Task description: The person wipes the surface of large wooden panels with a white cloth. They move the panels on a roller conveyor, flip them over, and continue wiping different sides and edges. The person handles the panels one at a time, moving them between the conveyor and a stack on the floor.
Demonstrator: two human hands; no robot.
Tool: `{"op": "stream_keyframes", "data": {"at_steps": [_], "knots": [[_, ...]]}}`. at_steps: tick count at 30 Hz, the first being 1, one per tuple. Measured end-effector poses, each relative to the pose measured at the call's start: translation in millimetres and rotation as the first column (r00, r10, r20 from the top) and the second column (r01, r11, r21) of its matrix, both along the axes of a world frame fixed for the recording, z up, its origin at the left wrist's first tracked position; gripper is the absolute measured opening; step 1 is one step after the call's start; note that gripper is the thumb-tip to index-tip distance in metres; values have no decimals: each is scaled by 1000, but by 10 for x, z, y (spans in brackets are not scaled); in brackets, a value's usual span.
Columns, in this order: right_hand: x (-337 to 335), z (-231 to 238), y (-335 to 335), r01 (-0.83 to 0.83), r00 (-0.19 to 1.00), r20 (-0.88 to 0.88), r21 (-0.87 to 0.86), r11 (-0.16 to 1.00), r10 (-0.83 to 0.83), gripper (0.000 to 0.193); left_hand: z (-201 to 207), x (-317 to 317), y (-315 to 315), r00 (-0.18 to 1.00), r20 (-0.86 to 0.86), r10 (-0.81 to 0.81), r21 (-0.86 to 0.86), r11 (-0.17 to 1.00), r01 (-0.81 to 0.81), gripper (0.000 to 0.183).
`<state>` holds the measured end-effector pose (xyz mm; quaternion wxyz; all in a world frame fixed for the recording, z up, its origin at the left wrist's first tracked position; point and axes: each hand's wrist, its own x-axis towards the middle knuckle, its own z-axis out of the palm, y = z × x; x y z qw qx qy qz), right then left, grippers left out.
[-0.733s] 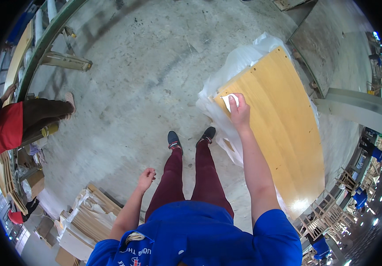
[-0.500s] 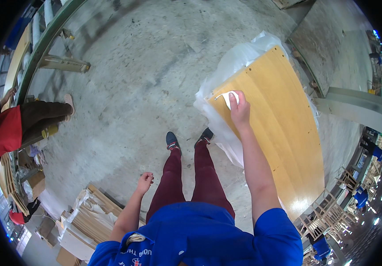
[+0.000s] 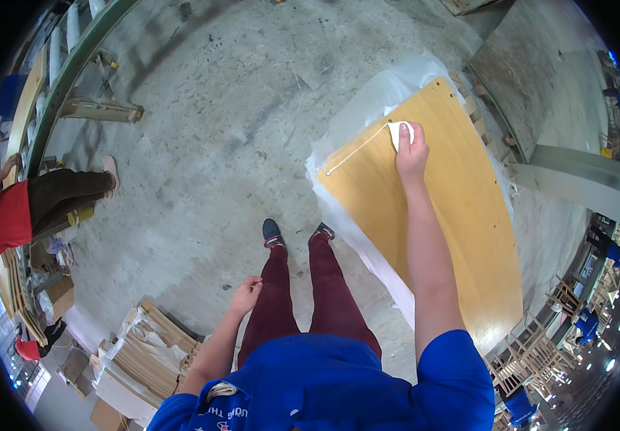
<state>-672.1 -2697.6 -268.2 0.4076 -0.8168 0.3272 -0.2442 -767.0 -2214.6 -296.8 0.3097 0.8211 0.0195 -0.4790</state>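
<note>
A curved, light-brown wooden panel (image 3: 461,215) with small dark holes along its edges lies to my right, on top of a stack wrapped in milky plastic sheet (image 3: 382,93). My right hand (image 3: 413,154) grips a white squeeze bottle (image 3: 397,132), its tip down at the panel's far-left edge. From that tip a white line of what looks like glue (image 3: 356,150) runs back to the panel's left corner. Beside my left thigh hangs my left hand (image 3: 248,293), fingers curled together; whatever they may hold is hidden.
A person in a red top (image 3: 8,219) stands at the left by a green metal frame (image 3: 58,93). Stacked wooden boards (image 3: 141,359) sit at lower left. Beyond the panel are a large grey board (image 3: 518,72) and a metal beam (image 3: 576,172). Wooden chair frames (image 3: 533,352) stand at lower right.
My right hand has moved the bottle away and rightward along the panel's edge, and the white line behind it has grown longer. My left hand has shifted slightly rightward, nearer my thigh.
</note>
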Motion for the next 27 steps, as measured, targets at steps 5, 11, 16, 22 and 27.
{"op": "stream_keyframes", "data": {"at_steps": [5,11,16,22,27], "knots": [[36,-60,-147,0,999,-44,-79,997,-3,27,187,196,-694,915,331,-228,-225,923,312,19],[26,-43,-195,-39,993,-112,-56,998,32,26,577,870,-2232,567,797,-210,-365,581,728,22],[80,-22,-295,-59,996,-71,-76,995,53,27,420,1069,-3241,380,893,-240,-231,481,846,15],[82,-68,-656,2,1000,-26,-78,997,-4,27,246,999,-3482,281,926,-252,-101,551,828,11],[237,-67,-1051,103,995,11,-127,987,-103,28,245,971,-3488,221,914,-340,-2,542,841,14]]}}
